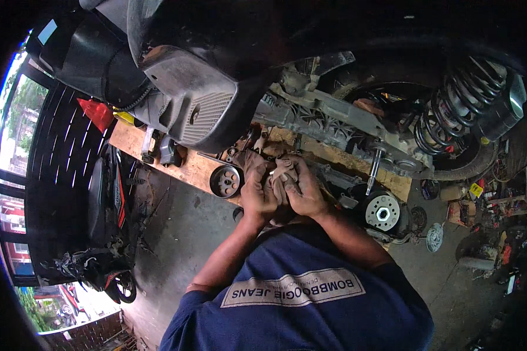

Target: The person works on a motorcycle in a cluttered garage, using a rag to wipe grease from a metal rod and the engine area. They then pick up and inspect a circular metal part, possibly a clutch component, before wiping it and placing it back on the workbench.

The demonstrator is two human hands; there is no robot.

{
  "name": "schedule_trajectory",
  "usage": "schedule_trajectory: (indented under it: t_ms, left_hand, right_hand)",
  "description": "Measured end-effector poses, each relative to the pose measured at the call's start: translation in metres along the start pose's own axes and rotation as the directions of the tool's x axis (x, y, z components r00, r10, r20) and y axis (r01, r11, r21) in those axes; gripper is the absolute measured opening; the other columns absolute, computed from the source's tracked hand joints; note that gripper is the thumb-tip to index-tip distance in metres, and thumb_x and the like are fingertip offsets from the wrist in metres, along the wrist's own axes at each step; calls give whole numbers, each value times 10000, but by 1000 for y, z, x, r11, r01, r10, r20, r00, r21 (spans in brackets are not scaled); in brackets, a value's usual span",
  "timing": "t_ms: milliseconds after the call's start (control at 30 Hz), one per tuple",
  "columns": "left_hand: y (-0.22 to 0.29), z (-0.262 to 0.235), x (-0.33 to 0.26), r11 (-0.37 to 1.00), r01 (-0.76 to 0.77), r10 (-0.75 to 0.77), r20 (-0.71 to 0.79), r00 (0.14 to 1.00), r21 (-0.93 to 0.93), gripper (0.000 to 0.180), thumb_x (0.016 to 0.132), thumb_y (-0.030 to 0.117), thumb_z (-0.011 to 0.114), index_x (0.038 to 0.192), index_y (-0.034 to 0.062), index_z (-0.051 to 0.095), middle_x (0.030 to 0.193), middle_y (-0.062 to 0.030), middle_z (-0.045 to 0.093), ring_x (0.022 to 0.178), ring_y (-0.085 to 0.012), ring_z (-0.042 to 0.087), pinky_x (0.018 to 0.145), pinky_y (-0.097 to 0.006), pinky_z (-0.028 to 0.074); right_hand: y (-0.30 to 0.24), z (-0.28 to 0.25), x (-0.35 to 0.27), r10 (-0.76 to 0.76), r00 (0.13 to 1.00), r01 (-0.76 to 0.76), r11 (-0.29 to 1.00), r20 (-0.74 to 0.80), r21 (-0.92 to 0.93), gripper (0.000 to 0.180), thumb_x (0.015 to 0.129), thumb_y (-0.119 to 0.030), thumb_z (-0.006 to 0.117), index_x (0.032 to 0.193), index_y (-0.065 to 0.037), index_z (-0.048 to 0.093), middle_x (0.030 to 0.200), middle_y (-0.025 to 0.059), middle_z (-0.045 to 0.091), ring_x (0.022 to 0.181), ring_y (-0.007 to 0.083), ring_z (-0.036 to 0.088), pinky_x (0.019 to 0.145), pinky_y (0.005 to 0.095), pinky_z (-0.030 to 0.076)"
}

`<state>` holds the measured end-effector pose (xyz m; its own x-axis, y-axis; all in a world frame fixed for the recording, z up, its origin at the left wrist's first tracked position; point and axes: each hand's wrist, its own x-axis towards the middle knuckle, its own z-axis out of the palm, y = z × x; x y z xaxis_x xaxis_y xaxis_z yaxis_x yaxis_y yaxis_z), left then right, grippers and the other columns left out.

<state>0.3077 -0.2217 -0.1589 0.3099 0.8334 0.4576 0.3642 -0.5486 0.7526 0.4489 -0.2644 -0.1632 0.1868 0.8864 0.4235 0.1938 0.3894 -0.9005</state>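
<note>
My left hand and my right hand are close together in front of my chest, both closed on a dirty greyish-brown rag. A small pale bit shows between the fingers; whether the rag wraps a part, I cannot tell. Just left of my left hand a round clutch bell with holes in its face lies on a wooden board. Beyond my hands is the open engine casing of a scooter. To the right sits a round perforated metal disc with a central nut.
The scooter's grey footboard panel hangs over the far left of the board. At far right are a black coil spring and a tyre. Loose parts and a toothed metal disc lie on the floor. Another motorcycle stands left.
</note>
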Motion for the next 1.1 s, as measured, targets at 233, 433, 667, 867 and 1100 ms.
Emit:
schedule_trajectory:
  t_ms: [233,433,667,867,1100]
  left_hand:
    - [-30,20,-5,997,79,-79,23,997,4,276,828,103,604,1082,11,547,973,-231,576,923,-441,544,825,-469,439]
    - [-5,9,-7,979,-43,13,151,988,197,462,846,182,661,1229,-8,484,1184,-232,572,1090,-379,563,926,-412,436]
    - [-11,8,-1,983,181,-185,104,977,42,340,860,177,643,1128,2,527,1070,-205,606,956,-370,587,828,-426,458]
    - [-19,8,-8,999,42,-42,76,996,-2,260,896,148,609,1099,-3,548,1079,-202,581,985,-348,561,863,-398,442]
    - [-7,3,-16,999,-10,4,128,992,45,236,859,143,606,1067,38,564,995,-195,587,968,-409,542,852,-461,425]
  right_hand:
    - [-3,7,-1,53,998,-56,993,-30,-108,298,952,-112,480,1224,6,447,1010,147,591,976,255,593,888,393,453]
    - [27,7,-2,293,956,-293,937,-26,-190,340,922,-106,477,1213,71,472,1169,297,548,1089,439,552,952,465,429]
    - [-9,11,-2,181,984,-181,978,-10,-103,357,956,-180,492,1212,63,443,1149,282,559,1067,423,565,936,469,441]
    - [3,16,-9,-59,998,48,914,-16,-402,316,966,-207,498,1146,51,476,1090,288,566,996,455,572,836,491,477]
    - [12,7,2,383,915,-317,877,128,-361,276,950,-145,483,1134,48,552,1118,259,580,1018,392,586,882,438,480]
